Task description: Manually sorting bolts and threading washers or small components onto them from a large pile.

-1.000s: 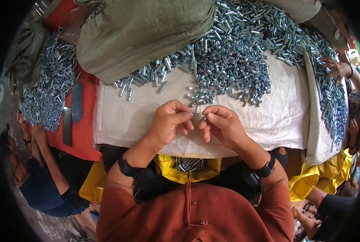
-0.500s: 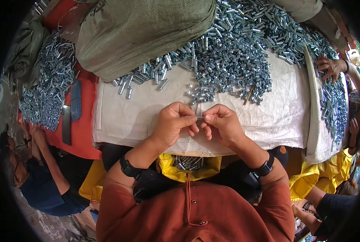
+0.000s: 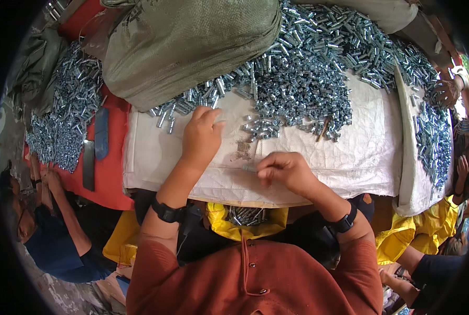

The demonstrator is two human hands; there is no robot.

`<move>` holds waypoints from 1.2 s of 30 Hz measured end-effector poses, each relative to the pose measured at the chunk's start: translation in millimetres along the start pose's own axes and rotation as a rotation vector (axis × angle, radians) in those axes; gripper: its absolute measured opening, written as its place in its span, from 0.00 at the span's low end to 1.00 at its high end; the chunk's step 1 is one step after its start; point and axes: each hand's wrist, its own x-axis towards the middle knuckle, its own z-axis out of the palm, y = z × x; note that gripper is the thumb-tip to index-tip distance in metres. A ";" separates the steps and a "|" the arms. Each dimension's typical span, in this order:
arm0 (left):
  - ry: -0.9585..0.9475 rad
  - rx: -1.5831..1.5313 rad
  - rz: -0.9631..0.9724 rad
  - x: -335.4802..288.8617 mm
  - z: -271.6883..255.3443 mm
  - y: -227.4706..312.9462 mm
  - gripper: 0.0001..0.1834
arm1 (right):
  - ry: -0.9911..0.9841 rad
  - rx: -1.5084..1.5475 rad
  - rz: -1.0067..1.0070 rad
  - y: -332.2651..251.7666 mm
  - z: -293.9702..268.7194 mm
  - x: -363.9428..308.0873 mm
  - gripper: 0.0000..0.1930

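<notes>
My left hand [image 3: 201, 137] reaches forward over the white woven sheet [image 3: 350, 157], fingers spread, its tips near the edge of a big heap of small shiny metal sleeves and bolts [image 3: 308, 79]. My right hand [image 3: 284, 170] stays close to me and pinches one small metal piece [image 3: 249, 168] between thumb and fingers. A rusty stain [image 3: 242, 149] marks the sheet between the two hands. Both wrists wear black bands.
A bulging green sack [image 3: 192, 47] lies at the back left. A yellow bag [image 3: 247, 218] with metal pieces sits at my lap. More piles lie on a red surface [image 3: 61, 121] at left and at the right [image 3: 434, 142], where other people's hands work.
My hands were together at the sheet's near edge working one piece. The left hand has since gone forward to the heap, while the right keeps the piece.
</notes>
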 end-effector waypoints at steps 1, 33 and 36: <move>-0.001 -0.003 0.002 1.3 3.1 -4.5 0.10 | -0.132 -0.156 -0.008 -2.2 -2.3 -2.0 0.05; -0.419 -1.461 -0.853 -25.0 0.8 36.2 0.05 | 0.145 0.633 0.051 -4.0 -7.9 6.2 0.06; -0.462 -1.500 -0.831 -30.0 3.1 39.9 0.04 | 0.130 0.681 0.094 2.5 -6.8 7.0 0.06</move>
